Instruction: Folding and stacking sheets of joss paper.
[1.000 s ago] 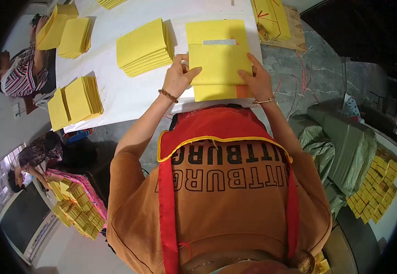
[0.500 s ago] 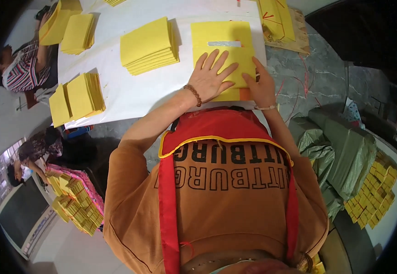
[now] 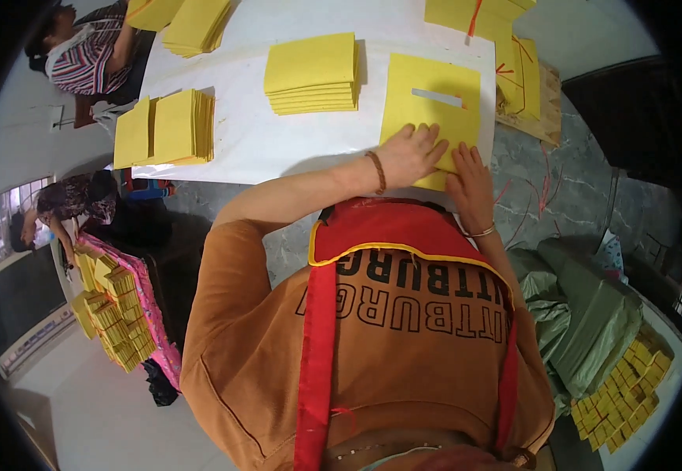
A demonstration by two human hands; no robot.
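A yellow paper sheet (image 3: pixel 431 78) lies flat near the right end of the white table, with a silvery strip (image 3: pixel 437 97) across its upper half. My left hand (image 3: pixel 413 157) presses on the sheet's near part, its fingers bent and slightly apart. A brown beaded bracelet (image 3: pixel 378 173) circles that wrist. Along the near right edge rests my right hand (image 3: pixel 471 184), fingers stretched out and touching the paper. The sheet's underside and the near edge beneath my hands are hidden.
Yellow stacks (image 3: pixel 310 78) stand left of the sheet, and another pair of stacks (image 3: pixel 182 129) is farther left. Tied yellow bundles (image 3: pixel 523 71) lie beyond the table's right side. One co-worker (image 3: pixel 94 67) sits at far left; another person (image 3: pixel 82 200) bends over yellow bundles (image 3: pixel 117 314).
The view has shifted and turned, so the table appears farther right. My left hand's spread fingers have bent and drawn nearer me. The orange patch at the sheet's near edge no longer shows.
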